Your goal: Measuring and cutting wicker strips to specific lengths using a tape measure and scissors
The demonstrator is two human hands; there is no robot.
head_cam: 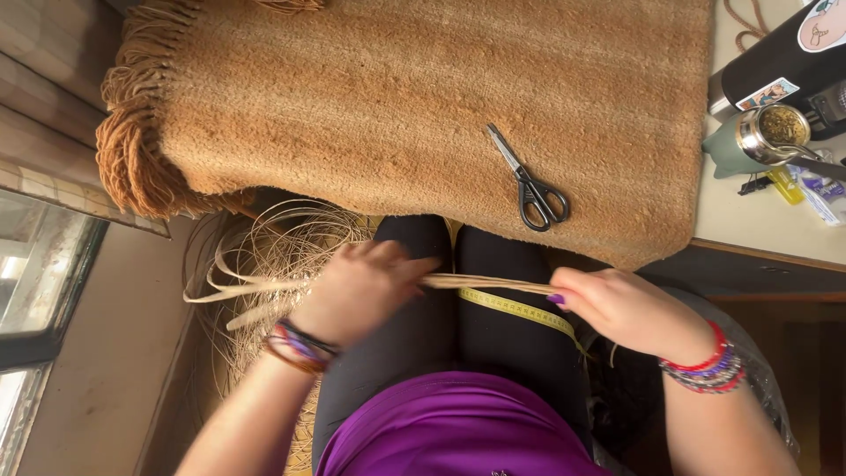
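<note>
As hands (493, 300) stretch reed strips (489, 283), blanket edge (564, 251) near

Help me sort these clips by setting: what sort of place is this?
Likely a home craft corner, not a workshop. A fringed tan woven blanket covers the table with scissors on it, a coil of pale reed strands lies by the seated person's lap, and a flask stands nearby.

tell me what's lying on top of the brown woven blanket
Only a pair of scissors lies on the blanket, closed, handles toward the person. The blanket covers the surface beneath it, so what it rests on cannot be seen.
</note>
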